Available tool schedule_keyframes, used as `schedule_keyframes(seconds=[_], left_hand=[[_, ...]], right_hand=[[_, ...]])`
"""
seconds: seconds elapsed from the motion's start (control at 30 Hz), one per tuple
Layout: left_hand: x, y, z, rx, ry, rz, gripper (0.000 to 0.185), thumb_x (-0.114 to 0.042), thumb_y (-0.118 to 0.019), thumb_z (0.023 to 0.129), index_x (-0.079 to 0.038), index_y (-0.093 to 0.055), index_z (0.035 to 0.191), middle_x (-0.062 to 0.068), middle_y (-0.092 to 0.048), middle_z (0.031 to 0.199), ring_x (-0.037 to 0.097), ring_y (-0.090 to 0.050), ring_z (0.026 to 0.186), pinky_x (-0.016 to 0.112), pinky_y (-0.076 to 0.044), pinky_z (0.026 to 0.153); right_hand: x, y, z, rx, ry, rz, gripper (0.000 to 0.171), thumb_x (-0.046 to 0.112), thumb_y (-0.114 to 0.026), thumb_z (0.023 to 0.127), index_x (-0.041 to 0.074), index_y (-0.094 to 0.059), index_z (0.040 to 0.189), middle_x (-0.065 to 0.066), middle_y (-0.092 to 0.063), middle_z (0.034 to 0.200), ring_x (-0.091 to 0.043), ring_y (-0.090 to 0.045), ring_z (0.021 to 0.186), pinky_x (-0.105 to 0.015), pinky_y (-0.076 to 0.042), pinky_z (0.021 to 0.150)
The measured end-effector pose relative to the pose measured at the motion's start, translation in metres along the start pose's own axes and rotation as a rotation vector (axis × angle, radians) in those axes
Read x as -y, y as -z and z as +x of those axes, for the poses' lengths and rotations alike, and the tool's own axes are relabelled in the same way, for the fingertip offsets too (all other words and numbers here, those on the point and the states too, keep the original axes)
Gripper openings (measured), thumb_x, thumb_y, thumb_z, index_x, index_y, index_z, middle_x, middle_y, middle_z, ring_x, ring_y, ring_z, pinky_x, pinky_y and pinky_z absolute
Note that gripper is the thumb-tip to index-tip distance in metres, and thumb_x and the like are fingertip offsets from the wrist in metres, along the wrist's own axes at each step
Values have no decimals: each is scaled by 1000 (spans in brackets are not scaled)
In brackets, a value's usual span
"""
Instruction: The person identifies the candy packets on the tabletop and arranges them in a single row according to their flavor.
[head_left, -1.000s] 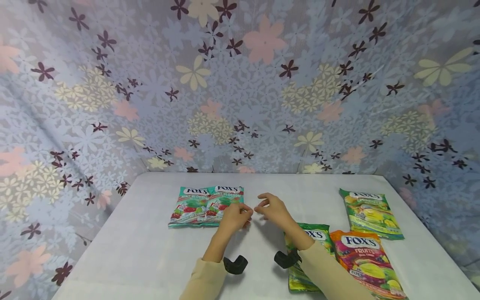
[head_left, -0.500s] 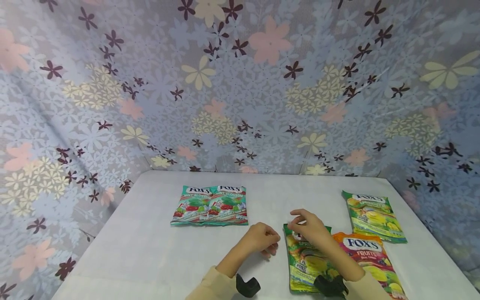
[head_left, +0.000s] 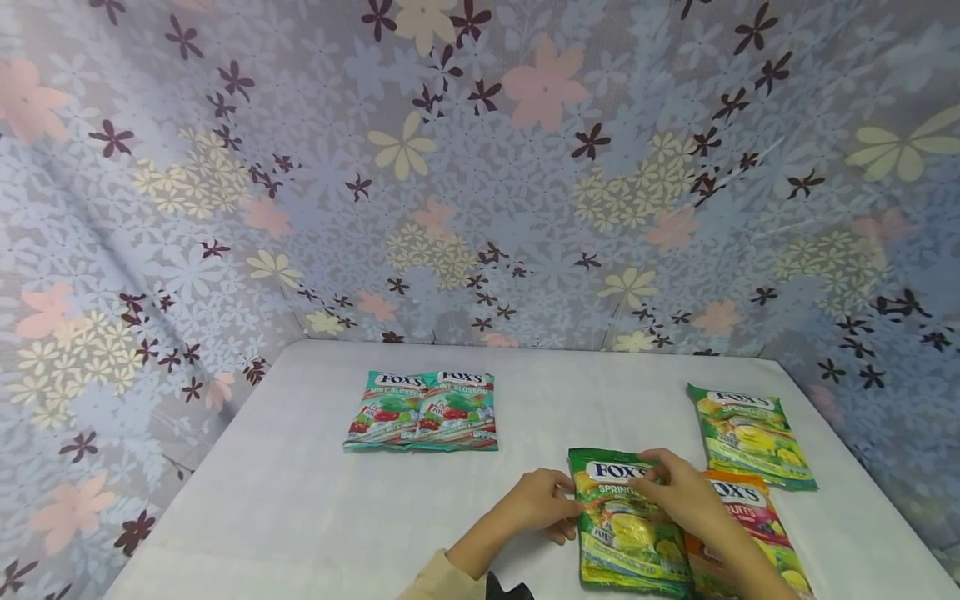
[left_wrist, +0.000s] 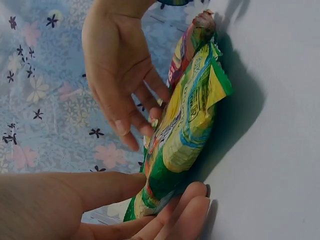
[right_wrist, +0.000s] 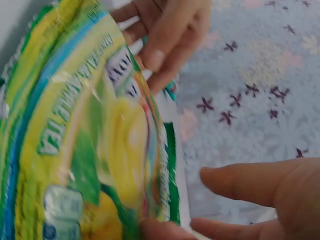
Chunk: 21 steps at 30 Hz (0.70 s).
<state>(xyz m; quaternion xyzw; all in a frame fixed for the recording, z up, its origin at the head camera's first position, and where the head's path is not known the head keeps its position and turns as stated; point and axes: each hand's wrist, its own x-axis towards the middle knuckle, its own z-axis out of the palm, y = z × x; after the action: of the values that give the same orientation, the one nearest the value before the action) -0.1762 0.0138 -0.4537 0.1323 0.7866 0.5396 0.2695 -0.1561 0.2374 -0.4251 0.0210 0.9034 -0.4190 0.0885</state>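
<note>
The left hand (head_left: 536, 504), right of centre in the lower part of the head view, pinched the left edge of a green Fox's bag (head_left: 630, 533), thumb on the printed face and fingers curled at the other side of the edge. The right hand (head_left: 678, 492) was spread over that bag's upper right corner, fingers apart and gripping nothing; whether its fingertips touched the wrapper could not be told. The green bag sat at the lower right of the frame. Just to its right, partly hidden by the right forearm, lay an orange-and-purple Fruits bag (head_left: 765, 529). Above that, towards the right edge, was a yellow-green bag (head_left: 753, 437). Two teal Mint Blossom packs (head_left: 459, 417) lay side by side, touching, left of centre. All rested on a white table (head_left: 315, 500); floral cloth (head_left: 480, 192) filled the upper frame.
</note>
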Motion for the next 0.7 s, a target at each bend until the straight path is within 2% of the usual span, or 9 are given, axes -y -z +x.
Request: schedule_keyframes(seconds=[0.27, 0.5, 0.57, 0.7], left_hand=[[2, -2, 0, 16, -1, -40, 40, -8, -69, 89, -1, -54, 126, 8, -66, 69, 20, -65, 51, 29, -53, 48], [3, -3, 1, 11, -12, -33, 44, -7, -70, 89, -3, -51, 129, 9, -66, 67, 23, -65, 51, 30, -53, 47], [2, -4, 0, 11, -6, -31, 45, -7, -70, 89, -4, -51, 129, 9, -66, 66, 23, -65, 51, 30, -53, 47], [2, -5, -1, 0, 6, -32, 45, -7, -70, 89, -4, -51, 129, 9, -66, 65, 22, -64, 50, 30, -53, 47]], right_hand=[[-8, 12, -9, 49, -79, -16, 63, 28, -67, 91, -15, -42, 130, -6, -60, 87, -19, -60, 71, -36, -55, 59], [-15, 17, -12, 77, -65, -127, 67, 38, -68, 89, -16, -49, 123, -4, -61, 89, -21, -56, 82, -37, -52, 66], [-18, 18, -11, 100, -79, -120, 68, 40, -68, 89, -17, -51, 121, -10, -63, 95, -27, -59, 87, -40, -53, 69], [-24, 18, -8, 144, -144, -29, 72, 39, -68, 90, -21, -49, 123, -28, -59, 109, -40, -61, 97, -43, -56, 70]])
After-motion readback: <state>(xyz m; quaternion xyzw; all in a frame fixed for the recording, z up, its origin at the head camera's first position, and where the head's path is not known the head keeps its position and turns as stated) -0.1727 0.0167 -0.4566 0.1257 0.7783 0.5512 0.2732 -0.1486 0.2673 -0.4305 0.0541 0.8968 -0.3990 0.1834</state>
